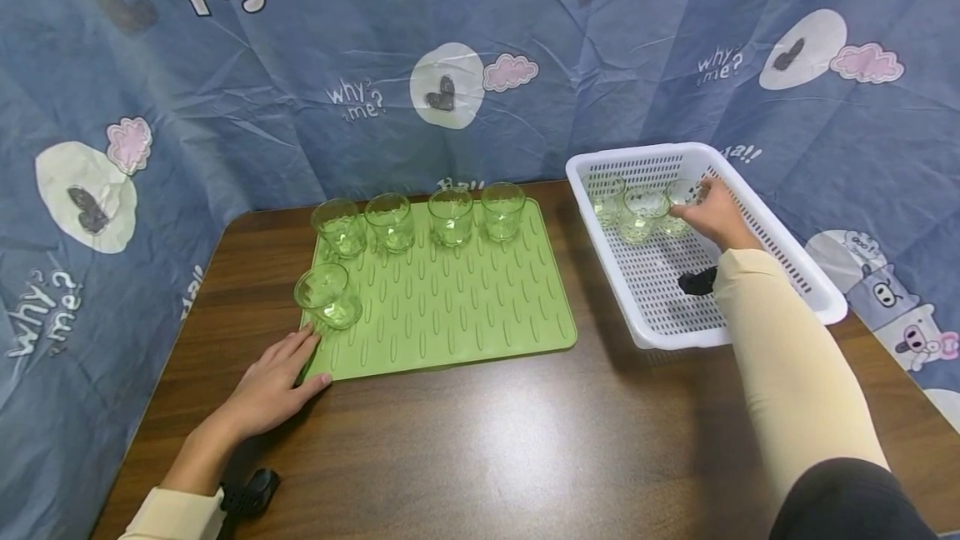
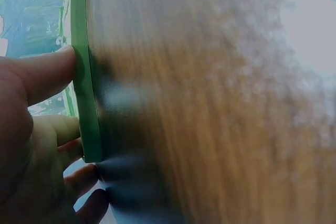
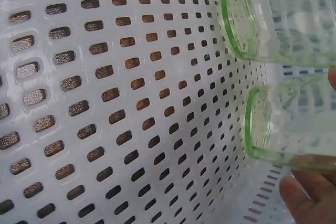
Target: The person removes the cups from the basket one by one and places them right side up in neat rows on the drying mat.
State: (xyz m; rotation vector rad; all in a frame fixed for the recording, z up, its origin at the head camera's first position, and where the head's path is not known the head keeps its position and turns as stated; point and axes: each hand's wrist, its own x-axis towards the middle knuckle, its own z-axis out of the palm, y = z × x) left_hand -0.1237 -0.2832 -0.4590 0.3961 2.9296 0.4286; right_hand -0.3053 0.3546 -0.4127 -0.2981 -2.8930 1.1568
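In the head view my left hand (image 1: 273,382) rests at the near left corner of a green ridged mat (image 1: 450,307), fingers extended; the left wrist view shows the thumb against the mat's edge. Just beyond those fingers stands a clear greenish glass (image 1: 330,297). A row of several like it, including one at the right end (image 1: 502,213), lines the mat's far edge. My right hand (image 1: 716,215) reaches into a white plastic basket (image 1: 637,332) and grips the rim of a glass (image 3: 294,121) between thumb and fingers. Two more glasses stand beside it, the nearer one (image 1: 642,217) in front.
Mat and basket lie on a brown wooden table (image 1: 480,440), with a strip of bare wood between them. The basket's perforated walls surround the right hand. A blue printed cloth (image 1: 285,65) hangs behind the table and along its sides.
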